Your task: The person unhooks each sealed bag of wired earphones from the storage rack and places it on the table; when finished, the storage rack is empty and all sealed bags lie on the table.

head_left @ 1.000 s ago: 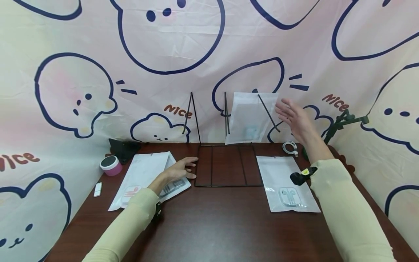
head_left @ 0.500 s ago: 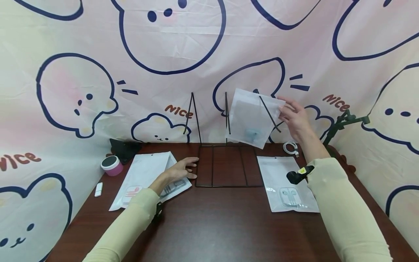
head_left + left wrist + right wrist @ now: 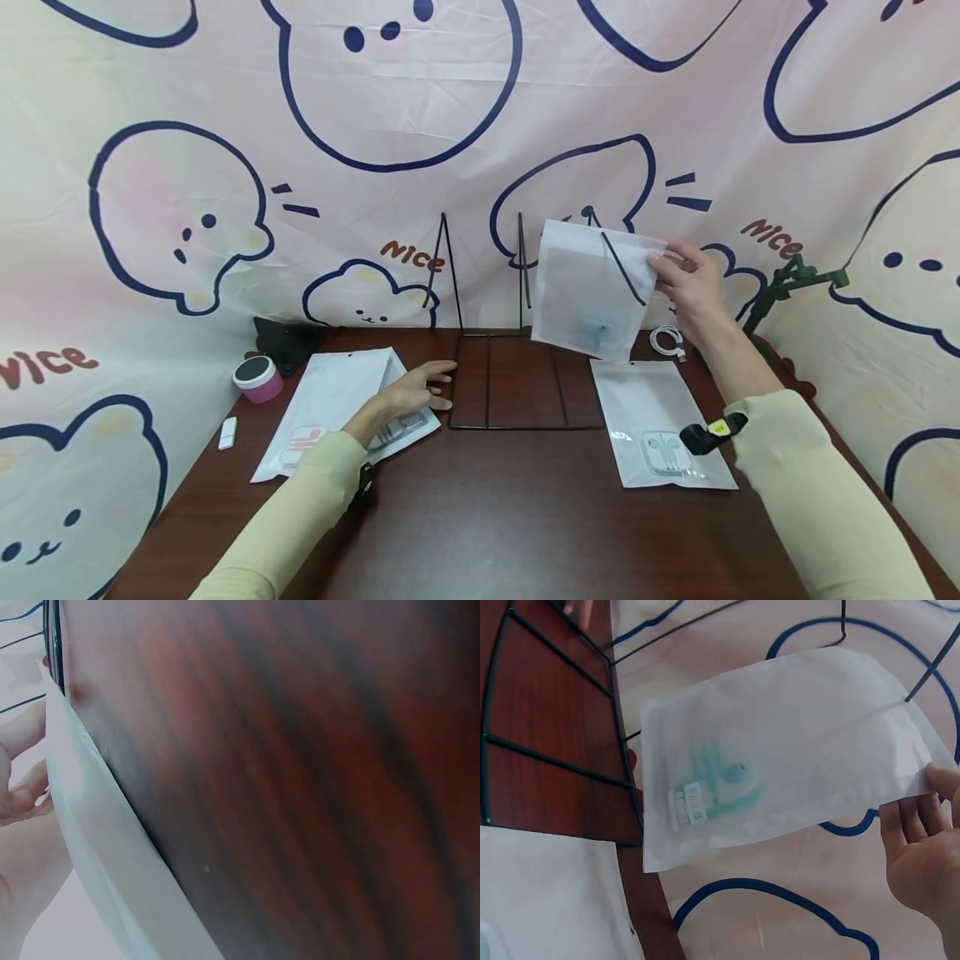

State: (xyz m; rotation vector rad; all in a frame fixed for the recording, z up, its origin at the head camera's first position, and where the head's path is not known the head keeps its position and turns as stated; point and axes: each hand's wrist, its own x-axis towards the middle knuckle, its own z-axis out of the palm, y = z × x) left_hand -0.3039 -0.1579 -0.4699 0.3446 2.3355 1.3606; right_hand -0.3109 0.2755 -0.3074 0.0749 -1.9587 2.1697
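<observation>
My right hand (image 3: 693,292) pinches the right edge of a white translucent zip pouch (image 3: 581,279) near its top. That pouch hangs on the right prong (image 3: 622,268) of a black wire display rack (image 3: 525,428), its lower end tilted toward me. In the right wrist view, a teal item (image 3: 724,776) with a small white label shows through the pouch. My left hand (image 3: 412,387) rests above some white pouches (image 3: 337,387), its loosely extended fingertips right at the left side of the rack's base. In the left wrist view, a pouch edge (image 3: 90,795) partly covers those fingers (image 3: 22,735).
To the right of the rack lies a white pouch (image 3: 637,392) with earphones in its window. A coiled white cable (image 3: 666,340) and a green bracket (image 3: 783,287) stand behind it. At left are a pink-and-white jar (image 3: 258,380), a small white stick (image 3: 227,433) and a black object (image 3: 287,343).
My right hand, open beside the hanging pouch a second ago, has taken hold of its edge. The pouch has tilted and come forward and down along the prong. My left hand stays put.
</observation>
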